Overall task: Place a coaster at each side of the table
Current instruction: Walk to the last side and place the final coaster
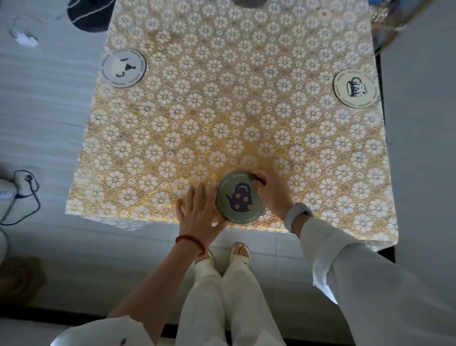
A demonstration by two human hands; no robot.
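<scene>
A square table wears a gold cloth with white flowers. At its near edge lies a round green coaster with a dark teapot picture. My left hand rests against the coaster's left rim, fingers spread, thumb under its near edge. My right hand grips the far right rim with fingers curled. A pale coaster lies at the left edge. Another pale coaster with a cup picture lies at the right edge. At the far edge a grey round shape is cut off by the frame.
Pale tiled floor surrounds the table. A black cable with a plug lies on the floor at the left. A dark object sits at the far left corner. My feet stand just below the near edge.
</scene>
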